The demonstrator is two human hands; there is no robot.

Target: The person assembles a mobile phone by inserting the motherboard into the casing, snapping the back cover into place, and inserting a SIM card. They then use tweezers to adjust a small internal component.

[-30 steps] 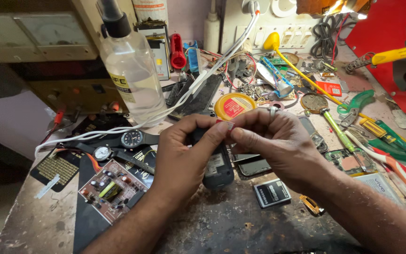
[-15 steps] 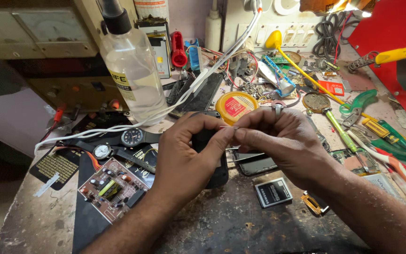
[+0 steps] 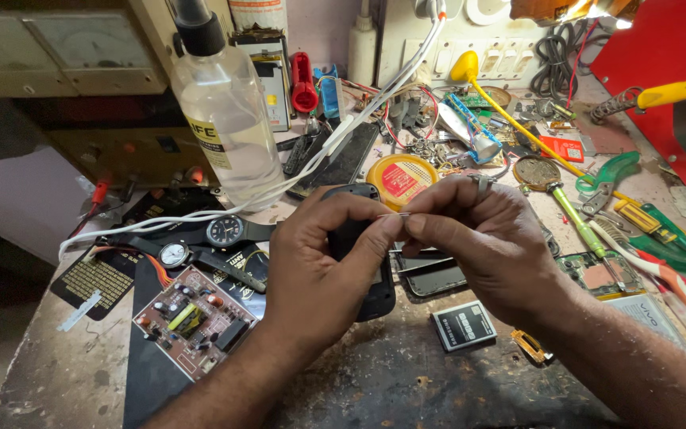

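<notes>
Black phone (image 3: 359,262) at bench centre, clamped in left hand (image 3: 319,262). Right hand (image 3: 486,238) pinches thin wire (image 3: 395,214) at phone's top edge. I judge step: seating wire; next move needs steady, fine aim. Bottle (image 3: 228,119) far left, circuit board (image 3: 192,318) near left. Bench (image 3: 391,389) scarred, cluttered.

Black phone (image 3: 363,262) — tilted upright, gripped above the workbench.

Scuffed grey tabletop (image 3: 406,389), worn & stained. Pale wall (image 3: 323,28) at back w/ white switch panel (image 3: 438,48). Warm lamp glow (image 3: 589,8) top right.
</notes>
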